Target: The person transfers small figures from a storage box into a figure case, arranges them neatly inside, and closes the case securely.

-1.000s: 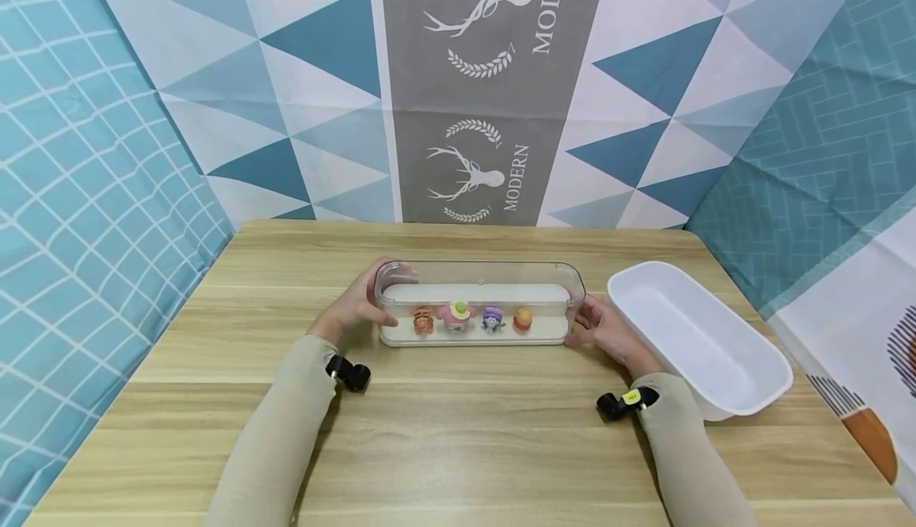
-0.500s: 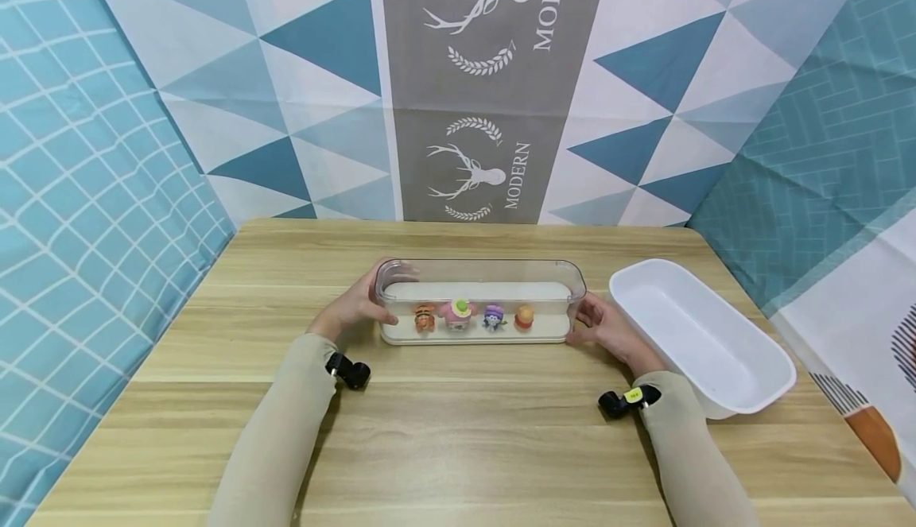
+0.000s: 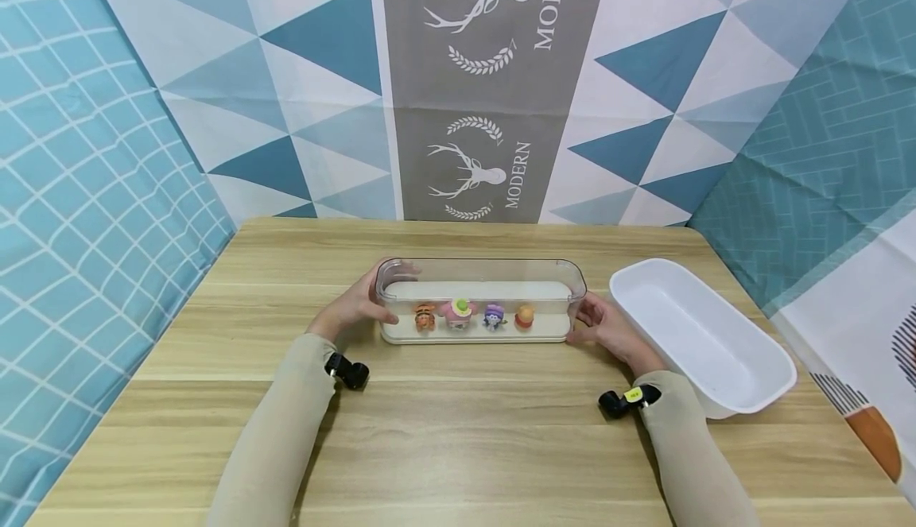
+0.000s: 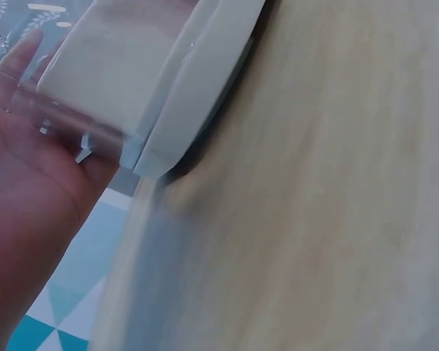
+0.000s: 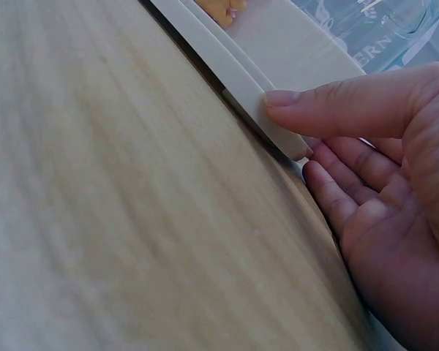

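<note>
A long clear display box (image 3: 479, 271) with a white base (image 3: 465, 340) stands lengthwise across the table in the head view. Inside it, several small toy figures line up along the front: an orange tiger (image 3: 425, 318), a pink one with a green top (image 3: 458, 314), a purple one (image 3: 494, 317) and a yellow-and-red one (image 3: 525, 317). My left hand (image 3: 354, 308) grips the box's left end, thumb in front and fingers spread behind the clear wall. At the right end my right hand (image 3: 608, 328) holds the base; the right wrist view shows the thumb (image 5: 329, 106) on its edge.
An open white plastic tub (image 3: 776, 368) sits slantwise to the right, just beyond my right wrist. The wooden table (image 3: 472, 447) ends at the back against a patterned cloth (image 3: 300, 161). Blue tiled cloth (image 3: 93, 193) hangs on the left.
</note>
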A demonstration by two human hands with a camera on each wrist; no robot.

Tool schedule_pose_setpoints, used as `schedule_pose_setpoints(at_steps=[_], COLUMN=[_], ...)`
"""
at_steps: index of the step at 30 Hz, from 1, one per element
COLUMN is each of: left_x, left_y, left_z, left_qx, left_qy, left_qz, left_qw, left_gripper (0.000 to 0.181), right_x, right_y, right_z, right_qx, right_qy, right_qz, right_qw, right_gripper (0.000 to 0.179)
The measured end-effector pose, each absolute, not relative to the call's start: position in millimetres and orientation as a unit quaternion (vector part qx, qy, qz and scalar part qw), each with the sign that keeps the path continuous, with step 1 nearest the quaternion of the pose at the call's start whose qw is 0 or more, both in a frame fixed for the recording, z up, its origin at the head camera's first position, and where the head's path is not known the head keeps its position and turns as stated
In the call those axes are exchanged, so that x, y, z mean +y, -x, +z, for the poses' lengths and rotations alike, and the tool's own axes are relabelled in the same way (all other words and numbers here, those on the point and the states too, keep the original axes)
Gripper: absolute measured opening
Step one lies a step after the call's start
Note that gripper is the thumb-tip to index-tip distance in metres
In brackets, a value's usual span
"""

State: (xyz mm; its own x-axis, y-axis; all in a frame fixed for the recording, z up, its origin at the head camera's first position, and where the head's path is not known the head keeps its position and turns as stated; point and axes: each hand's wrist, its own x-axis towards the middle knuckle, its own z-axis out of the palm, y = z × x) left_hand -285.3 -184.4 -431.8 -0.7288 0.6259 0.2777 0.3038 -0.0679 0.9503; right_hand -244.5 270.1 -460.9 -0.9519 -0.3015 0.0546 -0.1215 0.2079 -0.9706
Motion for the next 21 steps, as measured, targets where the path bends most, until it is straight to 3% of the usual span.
schedule_pose_setpoints(at_steps=[4,10,21], left_x=[-188,-190,-188], left_y=[281,276,263], left_z=[-428,-420,-412], left_qx=[0.699,0.768,0.818], left_qy=[-0.315,-0.263,-0.250], left_qz=[0.628,0.577,0.517], left_qw=[0.129,0.085,0.036], left_gripper=[0.098,0.102,0.104], right_x=[270,273,270], right_y=[245,248,242], right_z=[-461,-458,-436], right_qx=[0.767,0.772,0.820], right_qy=[0.151,0.154,0.171], right_qz=[-0.619,-0.611,-0.539], right_qw=[0.075,0.083,0.088], right_gripper=[0.084,0.090,0.092])
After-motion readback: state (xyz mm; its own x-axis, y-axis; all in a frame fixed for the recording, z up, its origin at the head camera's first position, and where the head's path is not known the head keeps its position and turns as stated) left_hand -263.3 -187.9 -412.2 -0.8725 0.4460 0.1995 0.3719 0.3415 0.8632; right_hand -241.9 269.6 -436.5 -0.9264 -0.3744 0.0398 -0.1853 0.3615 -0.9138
